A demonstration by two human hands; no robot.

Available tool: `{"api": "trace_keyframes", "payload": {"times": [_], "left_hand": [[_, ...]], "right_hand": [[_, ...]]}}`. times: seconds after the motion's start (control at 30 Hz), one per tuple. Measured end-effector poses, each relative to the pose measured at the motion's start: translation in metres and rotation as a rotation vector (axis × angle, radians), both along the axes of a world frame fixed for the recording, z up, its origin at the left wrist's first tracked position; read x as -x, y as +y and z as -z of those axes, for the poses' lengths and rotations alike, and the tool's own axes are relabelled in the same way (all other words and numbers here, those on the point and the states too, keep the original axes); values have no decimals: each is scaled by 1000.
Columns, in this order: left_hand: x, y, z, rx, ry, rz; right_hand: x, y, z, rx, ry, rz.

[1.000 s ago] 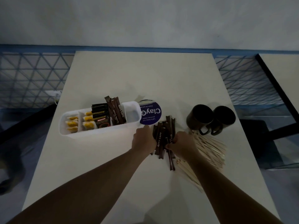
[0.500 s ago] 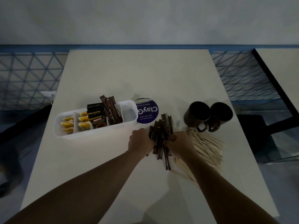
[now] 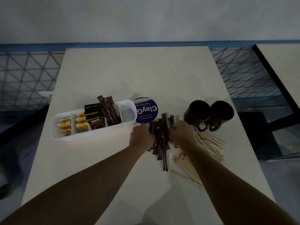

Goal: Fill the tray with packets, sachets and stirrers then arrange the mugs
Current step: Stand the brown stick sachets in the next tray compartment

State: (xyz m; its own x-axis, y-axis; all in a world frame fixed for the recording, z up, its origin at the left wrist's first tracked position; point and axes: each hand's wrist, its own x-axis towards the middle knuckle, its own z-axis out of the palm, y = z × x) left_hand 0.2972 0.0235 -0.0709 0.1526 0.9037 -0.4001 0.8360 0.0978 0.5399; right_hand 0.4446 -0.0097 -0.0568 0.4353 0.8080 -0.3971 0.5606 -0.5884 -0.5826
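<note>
Squeezing the sachets (image 3: 158, 138) between our left hand (image 3: 141, 138) and right hand (image 3: 182, 135), we probably wanna even up the ends before lifting them into the tray (image 3: 90, 135).

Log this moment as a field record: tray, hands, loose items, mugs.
Tray: white tray holds yellow sachets, black packets, brown sticks; right end compartment empty.
Hands: left hand and right hand grip the loose stick sachets from either side.
Stirrers: wooden stirrers piled beside the right hand.
Mugs: two dark mugs, upright, side by side.
</note>
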Motion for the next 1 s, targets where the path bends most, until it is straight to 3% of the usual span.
{"api": "trace_keyframes", "payload": {"times": [0.6, 1.0], "left_hand": [[-16, 8, 1, -43, 144, 98], [1, 6, -7, 80, 190, 140]], "right_hand": [[5, 23, 5, 108, -101, -83], [-1, 23, 2, 167, -69, -184]]}}
